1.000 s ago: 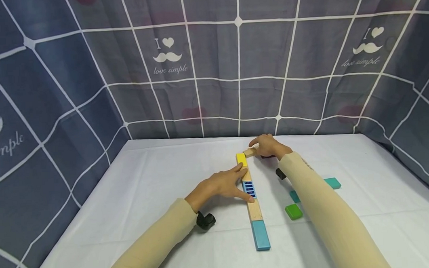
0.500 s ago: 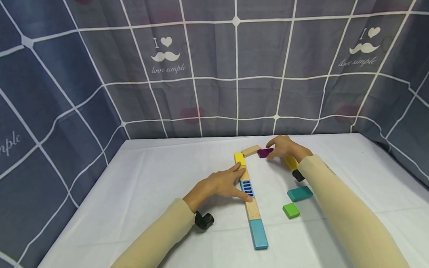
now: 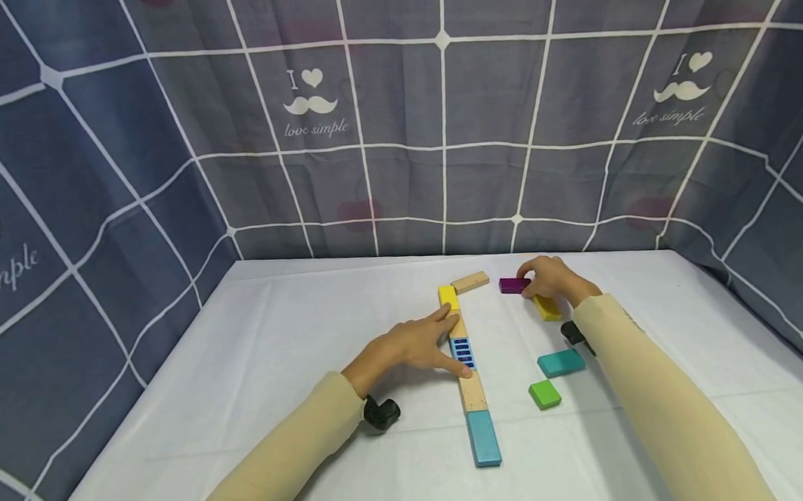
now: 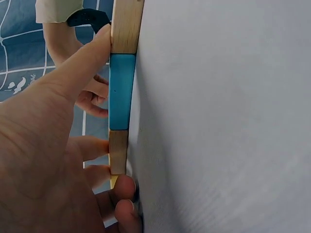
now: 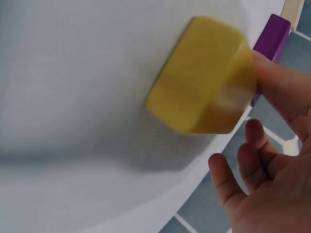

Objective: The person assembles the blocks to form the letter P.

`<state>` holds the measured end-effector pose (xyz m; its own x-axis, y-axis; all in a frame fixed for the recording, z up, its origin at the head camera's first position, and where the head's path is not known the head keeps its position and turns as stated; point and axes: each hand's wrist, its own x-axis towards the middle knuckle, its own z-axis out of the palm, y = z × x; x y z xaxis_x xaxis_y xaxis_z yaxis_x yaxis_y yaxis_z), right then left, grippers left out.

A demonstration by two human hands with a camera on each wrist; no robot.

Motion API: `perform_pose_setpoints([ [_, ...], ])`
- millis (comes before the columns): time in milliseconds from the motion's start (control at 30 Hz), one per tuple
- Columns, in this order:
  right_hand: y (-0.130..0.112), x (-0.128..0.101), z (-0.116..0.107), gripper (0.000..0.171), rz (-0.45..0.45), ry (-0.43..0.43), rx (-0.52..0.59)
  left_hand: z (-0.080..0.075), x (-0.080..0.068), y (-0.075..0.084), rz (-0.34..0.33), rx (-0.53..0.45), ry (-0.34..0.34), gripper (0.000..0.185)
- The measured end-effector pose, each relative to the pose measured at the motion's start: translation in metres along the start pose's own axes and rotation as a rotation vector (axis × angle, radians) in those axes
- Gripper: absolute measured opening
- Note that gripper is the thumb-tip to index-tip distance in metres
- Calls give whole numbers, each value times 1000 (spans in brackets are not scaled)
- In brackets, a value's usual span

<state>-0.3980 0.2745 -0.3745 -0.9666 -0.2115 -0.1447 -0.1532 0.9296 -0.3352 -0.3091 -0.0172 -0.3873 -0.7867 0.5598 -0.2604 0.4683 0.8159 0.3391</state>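
Note:
In the head view my left hand [image 3: 416, 342] lies spread against a straight row of blocks, fingertips touching it. The row holds a yellow block [image 3: 448, 296], a wooden block [image 4: 118, 150], a blue block with a dark pattern [image 3: 463, 353], another wooden block [image 3: 473, 391] and a teal block [image 3: 484, 437]. My right hand [image 3: 554, 279] pinches the right end of a purple block [image 3: 510, 286] between thumb and finger. Close beneath that hand sits a larger yellow block [image 5: 199, 77], partly hidden in the head view. A plain wooden block [image 3: 470, 282] slants from the row's far end.
A teal block [image 3: 561, 362] and a green block [image 3: 544, 394] lie right of the row, on the white tablecloth [image 3: 297, 339]. Grey checked curtains [image 3: 398, 182] surround the table's back and sides.
My right hand has left the slanted wooden block, gone to the purple block and shifted it rightward. The larger yellow block has come into sight. My left hand has stayed on the row.

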Motion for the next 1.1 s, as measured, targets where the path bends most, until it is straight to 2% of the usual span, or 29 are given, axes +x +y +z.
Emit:
perform_pose_setpoints([
  [133, 1, 1, 1, 37, 22, 21, 18, 0, 0, 0, -3, -6, 0, 110],
  [533, -7, 8, 7, 35, -48, 99, 19, 1, 3, -2, 2, 2, -5, 111],
  [1100, -8, 8, 8, 38, -16, 65, 74, 2, 4, -2, -5, 5, 3, 111],
])
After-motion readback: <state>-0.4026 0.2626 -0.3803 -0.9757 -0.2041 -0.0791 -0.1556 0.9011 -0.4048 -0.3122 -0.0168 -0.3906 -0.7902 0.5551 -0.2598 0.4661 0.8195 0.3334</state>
